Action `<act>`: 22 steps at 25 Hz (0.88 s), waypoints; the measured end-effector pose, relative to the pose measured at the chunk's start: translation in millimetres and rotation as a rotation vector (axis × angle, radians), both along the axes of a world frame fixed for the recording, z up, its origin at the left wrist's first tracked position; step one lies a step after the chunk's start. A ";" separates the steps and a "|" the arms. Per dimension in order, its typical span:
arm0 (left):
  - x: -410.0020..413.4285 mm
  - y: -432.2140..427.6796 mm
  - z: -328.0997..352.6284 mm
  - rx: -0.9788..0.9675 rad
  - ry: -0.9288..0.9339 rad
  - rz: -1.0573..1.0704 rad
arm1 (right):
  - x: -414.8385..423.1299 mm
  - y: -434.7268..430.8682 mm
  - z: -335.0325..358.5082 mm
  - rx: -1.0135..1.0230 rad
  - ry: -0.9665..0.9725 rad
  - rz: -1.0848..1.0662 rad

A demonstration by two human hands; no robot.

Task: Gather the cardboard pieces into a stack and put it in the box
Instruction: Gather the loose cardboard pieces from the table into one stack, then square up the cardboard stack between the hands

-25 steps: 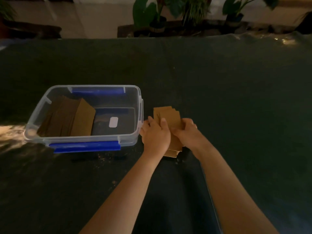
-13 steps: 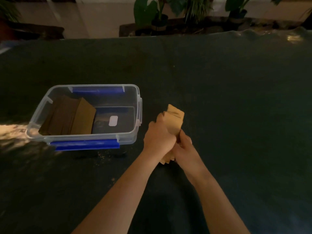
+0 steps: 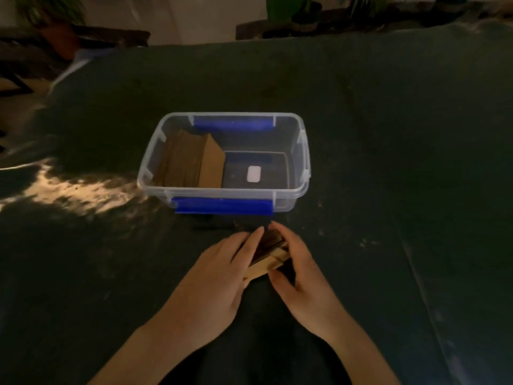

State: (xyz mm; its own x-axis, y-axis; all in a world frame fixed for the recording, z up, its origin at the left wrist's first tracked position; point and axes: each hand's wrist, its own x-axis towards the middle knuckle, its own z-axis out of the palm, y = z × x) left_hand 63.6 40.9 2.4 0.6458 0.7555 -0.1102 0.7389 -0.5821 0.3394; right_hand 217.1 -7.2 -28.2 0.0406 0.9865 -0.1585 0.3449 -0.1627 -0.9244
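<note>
A small stack of brown cardboard pieces (image 3: 268,252) stands on edge between my two hands, just in front of the box. My left hand (image 3: 219,276) presses its left face and my right hand (image 3: 301,276) wraps its right side, so most of the stack is hidden. The clear plastic box (image 3: 301,187) with blue latches sits on the dark cloth beyond my hands. Inside it, an earlier pile of cardboard (image 3: 194,161) leans against the left wall, and a white label lies on the floor at the right.
The dark green cloth (image 3: 388,134) covers the whole table. A bright patch of light (image 3: 63,187) falls left of the box. Potted plants (image 3: 299,9) and a low bench stand past the far edge.
The stack went from lying flat under my hands to upright, gripped from both sides. The view swung left, so the box now lies straight ahead, with hands and stack just before it.
</note>
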 end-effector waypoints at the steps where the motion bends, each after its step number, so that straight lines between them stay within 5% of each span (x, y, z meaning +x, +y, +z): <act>1: -8.0 1.3 -2.2 -0.021 -0.014 -0.010 | -3.9 -0.4 -6.0 0.012 0.018 -0.027; 5: -49.2 1.4 -11.1 -0.259 -0.213 0.173 | -1.8 -4.1 -14.6 0.025 0.022 -0.056; 8: -56.5 -17.7 -24.2 -0.565 -0.602 0.362 | -2.4 -3.6 -16.7 0.017 0.007 -0.055; 11: -31.9 -30.3 -36.5 -0.601 -0.885 0.496 | -8.1 -5.1 -19.4 0.051 -0.017 -0.075; 18: -9.3 -41.7 -49.4 -0.521 -1.068 0.690 | -10.2 -13.9 -26.0 0.100 -0.025 -0.098; 22: -5.7 -40.1 -49.4 -0.367 -0.880 0.620 | -7.3 -14.3 -26.0 0.071 0.041 -0.111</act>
